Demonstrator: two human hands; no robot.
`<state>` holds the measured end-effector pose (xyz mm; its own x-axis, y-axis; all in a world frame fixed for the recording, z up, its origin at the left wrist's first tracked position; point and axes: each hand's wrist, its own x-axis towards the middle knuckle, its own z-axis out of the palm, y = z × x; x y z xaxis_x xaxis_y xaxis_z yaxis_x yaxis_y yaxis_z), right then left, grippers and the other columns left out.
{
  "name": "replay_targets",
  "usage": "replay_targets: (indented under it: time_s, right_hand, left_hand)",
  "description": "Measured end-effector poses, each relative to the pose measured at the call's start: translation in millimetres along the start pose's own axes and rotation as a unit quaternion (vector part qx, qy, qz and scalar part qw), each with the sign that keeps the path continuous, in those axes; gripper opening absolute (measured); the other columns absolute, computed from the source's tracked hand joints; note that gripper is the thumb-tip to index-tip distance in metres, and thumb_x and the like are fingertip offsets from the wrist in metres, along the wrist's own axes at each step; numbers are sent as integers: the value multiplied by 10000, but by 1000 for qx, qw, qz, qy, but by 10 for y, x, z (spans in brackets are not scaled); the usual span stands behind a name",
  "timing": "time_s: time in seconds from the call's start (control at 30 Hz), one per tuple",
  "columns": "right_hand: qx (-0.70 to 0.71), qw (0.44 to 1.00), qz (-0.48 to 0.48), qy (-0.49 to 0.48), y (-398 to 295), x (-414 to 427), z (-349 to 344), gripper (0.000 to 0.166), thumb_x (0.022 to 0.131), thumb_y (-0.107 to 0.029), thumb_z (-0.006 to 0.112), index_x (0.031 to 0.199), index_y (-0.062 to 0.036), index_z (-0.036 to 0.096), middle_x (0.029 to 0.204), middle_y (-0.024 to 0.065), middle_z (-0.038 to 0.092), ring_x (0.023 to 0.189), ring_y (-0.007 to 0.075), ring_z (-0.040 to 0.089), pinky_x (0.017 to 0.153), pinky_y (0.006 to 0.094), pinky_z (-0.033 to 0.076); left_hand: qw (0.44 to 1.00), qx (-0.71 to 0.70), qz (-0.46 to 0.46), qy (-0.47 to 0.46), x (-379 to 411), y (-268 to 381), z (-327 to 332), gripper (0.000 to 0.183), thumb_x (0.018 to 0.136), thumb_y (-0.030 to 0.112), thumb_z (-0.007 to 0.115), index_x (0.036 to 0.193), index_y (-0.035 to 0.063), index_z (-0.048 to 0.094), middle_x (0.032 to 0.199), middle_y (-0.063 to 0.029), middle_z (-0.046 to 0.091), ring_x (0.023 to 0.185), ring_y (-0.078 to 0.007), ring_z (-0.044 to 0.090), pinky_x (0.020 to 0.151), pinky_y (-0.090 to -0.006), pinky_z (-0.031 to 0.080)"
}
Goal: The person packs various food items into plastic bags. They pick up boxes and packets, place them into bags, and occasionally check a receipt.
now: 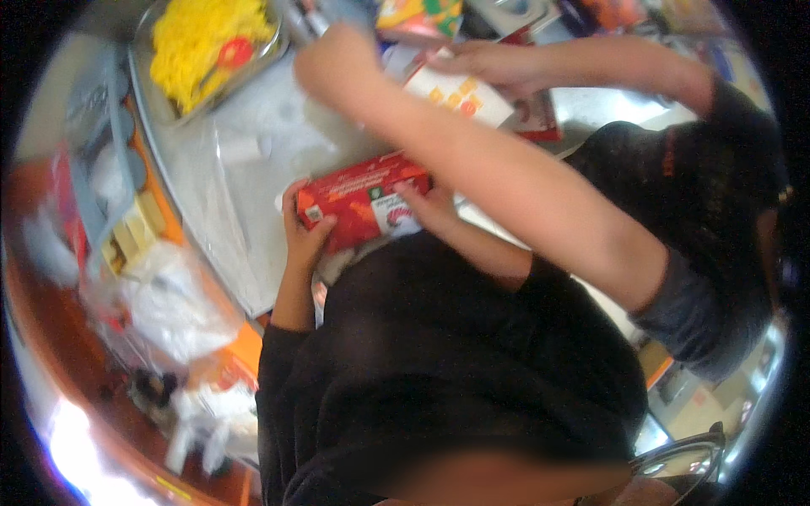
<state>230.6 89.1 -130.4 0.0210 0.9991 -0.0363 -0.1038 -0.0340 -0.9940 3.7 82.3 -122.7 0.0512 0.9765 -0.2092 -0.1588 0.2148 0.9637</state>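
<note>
My left hand (307, 221) grips the left end of a red printed cardboard box (354, 202), its thumb on the upper face. At the other end my right hand (430, 205) holds the same box, thumb over its printed face. The box lies level between both hands, close to my body, above a metal table (285, 139). A co-worker's forearm (506, 164) crosses over my right wrist and hides part of the box's right end. Just beyond, the co-worker's other hand (468, 63) holds a white and red printed packet (462, 101).
A clear tray (142, 82) of yellow shreds with a red-topped utensil stands at the upper left. A clear plastic sheet (221, 196) lies on the table. Plastic bags (177, 303) and a grey rack (95, 158) are beside the left edge. The co-worker stands close at right.
</note>
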Motion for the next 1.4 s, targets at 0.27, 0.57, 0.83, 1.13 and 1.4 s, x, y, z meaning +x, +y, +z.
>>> replay_targets:
  time_s: [0.27,0.57,0.83,1.13,1.4]
  right_hand:
    - [-120,992,-36,22,-72,-94,-225,557,714,-190,789,1137,-49,455,1155,140,497,1083,232,512,952,369,414]
    - [-225,963,-143,28,-330,66,-137,456,695,-158,800,1023,-88,492,1182,151,441,1100,231,480,943,353,407]
    - [-91,992,57,-67,-403,185,-176,275,763,-92,730,956,-78,534,1076,79,552,1001,160,551,888,299,456]
    - [-198,907,227,-294,-889,521,49,565,714,-194,793,1197,-31,550,1078,103,630,971,147,599,831,297,495]
    - [-253,911,28,-323,-1041,325,132,542,727,-79,758,1212,-38,519,1182,107,547,1095,194,545,926,311,455]
  left_hand:
    - [995,-81,8,-61,28,140,34,667,644,268,828,1165,100,445,1190,-87,483,1130,-219,477,967,-355,392]
    - [994,-59,51,-74,148,238,30,482,691,135,790,1073,86,500,1179,-112,523,1101,-211,508,945,-350,420]
    - [999,-26,-24,-38,182,246,39,346,744,31,743,1010,60,524,1083,-77,579,1002,-158,562,884,-305,467]
    - [995,-47,-35,-82,278,380,-47,582,683,92,798,1177,87,490,1075,-67,576,1019,-182,556,904,-323,453]
    - [983,-43,32,-178,251,371,-233,621,678,309,801,1181,83,514,1071,-72,586,1042,-192,549,941,-328,428]
